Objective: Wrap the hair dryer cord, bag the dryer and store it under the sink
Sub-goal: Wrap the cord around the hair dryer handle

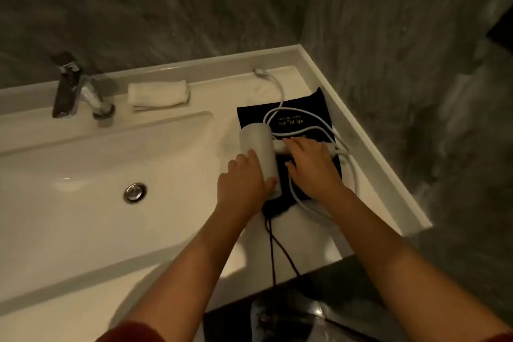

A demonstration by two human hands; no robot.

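Two bare forearms in view, left hand [244,180] and right hand [313,166] ungloved, no rings or watch showing, dark red sleeves [130,333] just peeking at the bottom edge.

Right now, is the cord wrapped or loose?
Loose: the white cord lies in open loops over the dark bag, plug on the counter.

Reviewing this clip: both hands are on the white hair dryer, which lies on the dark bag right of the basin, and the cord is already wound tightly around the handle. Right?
Not quite. The head view shows the cord still lying in loose loops over the dark bag, its plug near the back ledge. The rest holds: left hand and right hand are on the hair dryer, right of the basin.
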